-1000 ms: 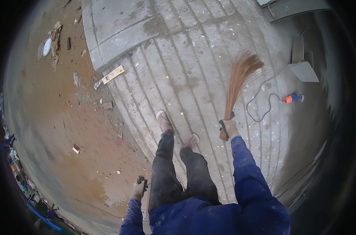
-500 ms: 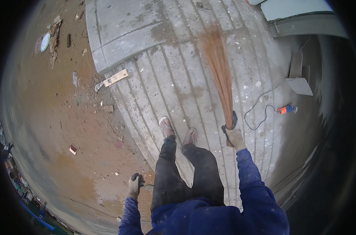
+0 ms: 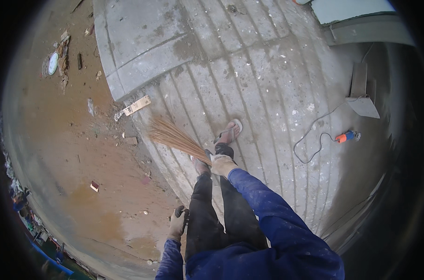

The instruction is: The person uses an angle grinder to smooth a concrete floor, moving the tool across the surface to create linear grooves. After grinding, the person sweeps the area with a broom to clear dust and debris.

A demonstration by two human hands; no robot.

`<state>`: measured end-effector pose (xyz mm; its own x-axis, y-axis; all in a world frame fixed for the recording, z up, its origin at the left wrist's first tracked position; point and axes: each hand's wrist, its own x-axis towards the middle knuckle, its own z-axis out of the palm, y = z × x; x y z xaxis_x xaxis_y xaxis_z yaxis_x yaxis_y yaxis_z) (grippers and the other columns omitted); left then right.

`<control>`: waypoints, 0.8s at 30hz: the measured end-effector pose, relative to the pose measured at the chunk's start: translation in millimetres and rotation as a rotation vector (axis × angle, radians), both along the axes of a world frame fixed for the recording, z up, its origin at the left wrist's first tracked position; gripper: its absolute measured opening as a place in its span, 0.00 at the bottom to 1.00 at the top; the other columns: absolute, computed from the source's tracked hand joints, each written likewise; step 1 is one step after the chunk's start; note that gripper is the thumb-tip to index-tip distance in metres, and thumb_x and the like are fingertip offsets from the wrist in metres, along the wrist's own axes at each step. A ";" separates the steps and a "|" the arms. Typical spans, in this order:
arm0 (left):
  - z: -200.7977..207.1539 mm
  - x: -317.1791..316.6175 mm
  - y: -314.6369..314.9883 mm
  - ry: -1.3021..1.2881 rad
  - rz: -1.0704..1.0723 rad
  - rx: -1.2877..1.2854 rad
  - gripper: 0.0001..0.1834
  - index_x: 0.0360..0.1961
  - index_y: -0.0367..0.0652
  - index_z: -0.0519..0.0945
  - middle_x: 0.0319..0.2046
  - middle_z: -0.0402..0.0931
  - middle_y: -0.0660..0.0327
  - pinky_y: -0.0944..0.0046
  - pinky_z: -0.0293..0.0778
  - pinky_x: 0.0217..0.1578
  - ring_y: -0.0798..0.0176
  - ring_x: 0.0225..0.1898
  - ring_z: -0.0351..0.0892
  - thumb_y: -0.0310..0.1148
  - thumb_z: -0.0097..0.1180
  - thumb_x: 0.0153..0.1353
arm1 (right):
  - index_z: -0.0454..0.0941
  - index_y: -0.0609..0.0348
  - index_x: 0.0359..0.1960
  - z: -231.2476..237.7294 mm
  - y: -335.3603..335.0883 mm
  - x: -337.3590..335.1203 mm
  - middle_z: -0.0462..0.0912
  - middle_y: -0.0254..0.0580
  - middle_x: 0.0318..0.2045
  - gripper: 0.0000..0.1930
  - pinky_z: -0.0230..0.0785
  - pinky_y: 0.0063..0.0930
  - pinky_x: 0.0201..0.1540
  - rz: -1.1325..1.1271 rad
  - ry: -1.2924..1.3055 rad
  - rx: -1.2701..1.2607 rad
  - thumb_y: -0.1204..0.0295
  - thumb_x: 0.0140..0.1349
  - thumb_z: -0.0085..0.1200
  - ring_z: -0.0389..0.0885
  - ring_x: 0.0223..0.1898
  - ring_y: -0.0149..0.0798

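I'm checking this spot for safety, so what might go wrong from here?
The broom in the right hand crosses close to the left foot, so it might catch that foot. The cord of the orange-and-blue tool lies looped on the concrete; stepping right could snag it. The open sandals leave toes exposed, perhaps to scrapes.
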<state>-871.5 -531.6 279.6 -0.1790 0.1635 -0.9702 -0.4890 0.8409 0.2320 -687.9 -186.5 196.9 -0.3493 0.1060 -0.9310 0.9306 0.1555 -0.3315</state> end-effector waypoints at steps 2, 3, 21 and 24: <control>11.0 -5.2 30.2 0.011 0.007 -0.057 0.22 0.65 0.38 0.73 0.43 0.83 0.58 0.64 0.81 0.37 0.62 0.34 0.84 0.28 0.58 0.72 | 0.74 0.62 0.66 32.5 16.2 21.4 0.83 0.61 0.57 0.31 0.75 0.50 0.61 -0.090 0.034 0.058 0.65 0.60 0.58 0.83 0.58 0.58; 13.9 -7.1 42.3 0.006 0.039 0.006 0.22 0.65 0.39 0.73 0.43 0.83 0.57 0.63 0.82 0.37 0.61 0.34 0.85 0.28 0.57 0.72 | 0.74 0.62 0.65 48.1 25.6 43.2 0.84 0.60 0.56 0.31 0.75 0.50 0.60 -0.220 0.051 0.137 0.65 0.60 0.60 0.83 0.57 0.59; 36.1 -14.2 198.4 0.035 -0.156 -0.051 0.20 0.60 0.41 0.77 0.36 0.83 0.58 0.65 0.79 0.27 0.63 0.29 0.84 0.31 0.61 0.68 | 0.55 0.50 0.78 79.9 101.3 206.8 0.85 0.66 0.49 0.48 0.75 0.48 0.59 -0.673 -0.123 0.216 0.61 0.56 0.67 0.83 0.56 0.62; 59.4 -32.9 215.4 0.112 -0.147 -0.051 0.21 0.59 0.40 0.77 0.35 0.83 0.58 0.65 0.79 0.27 0.63 0.29 0.84 0.33 0.62 0.68 | 0.55 0.47 0.78 148.7 57.5 229.4 0.87 0.60 0.46 0.45 0.81 0.46 0.51 -0.896 -0.002 0.505 0.65 0.61 0.66 0.88 0.47 0.57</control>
<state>-904.4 -316.2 339.0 -0.2644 0.1469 -0.9531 -0.3338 0.9133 0.2334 -458.6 -129.1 345.5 0.0526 0.7059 -0.7064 0.7738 -0.4759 -0.4180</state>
